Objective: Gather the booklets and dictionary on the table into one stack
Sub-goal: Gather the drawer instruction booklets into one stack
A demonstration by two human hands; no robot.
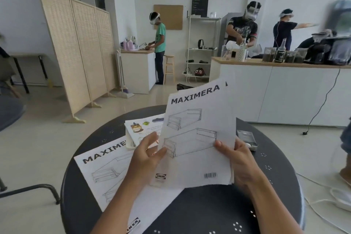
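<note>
Bright white workroom, pale floor; round dark table in the foreground, perforated with small dot patterns.

Held item: white booklets titled MAXIMERA, line drawings of drawers on the cover, barcode and small logo near the lower edge. Raised off the table and tilted back, cover toward the camera (a second sheet edge with matching lettering shows behind the top, so more than one booklet is in the grip).

Left hand: closed on the left edge of the held booklets, thumb on the cover, fingers curled behind.

Right hand: closed on the right edge, thumb pressed on the cover, fingers wrapped around the back.

Under and to the left of the left hand: another MAXIMERA booklet, flat on the table, its lower corner passing beneath the left forearm.

Just beyond the left hand: a thicker book with small colour pictures on a white cover, lying flat, partly hidden by the held booklets; whether it is the dictionary cannot be told.

Beyond the right hand, near the far rim: a small grey packet, flat.

Background: folding wicker screen at left, white counter with jars and bottles at right, open shelf unit between, three people in headsets standing at the counters.
</note>
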